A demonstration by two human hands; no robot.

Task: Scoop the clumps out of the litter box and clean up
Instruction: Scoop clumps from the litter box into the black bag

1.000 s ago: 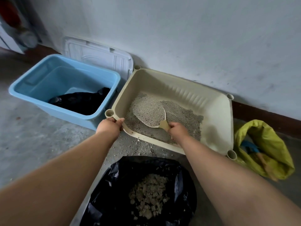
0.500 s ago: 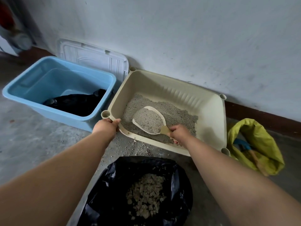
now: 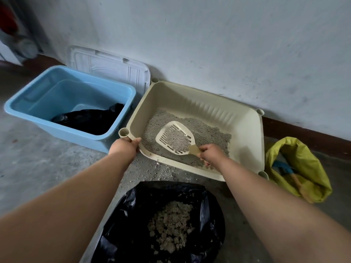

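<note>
Two forearms fill my lower view, elbows cut off by the edges. Nearest me, a black bag [image 3: 133,215] lies open on the floor with pale clumps [image 3: 171,226] heaped inside; its near end runs out of frame. My left hand [image 3: 124,147] is clamped on the box [image 3: 245,133] rim at its near-left corner. My right hand [image 3: 210,153] is closed around the scoop [image 3: 175,138] handle, mostly hiding it. Grey litter [image 3: 209,133] half covers the slotted scoop, which sits over the litter pooled at the box's near-left side. Contents of the yellow bag [image 3: 303,160] are hard to make out.
</note>
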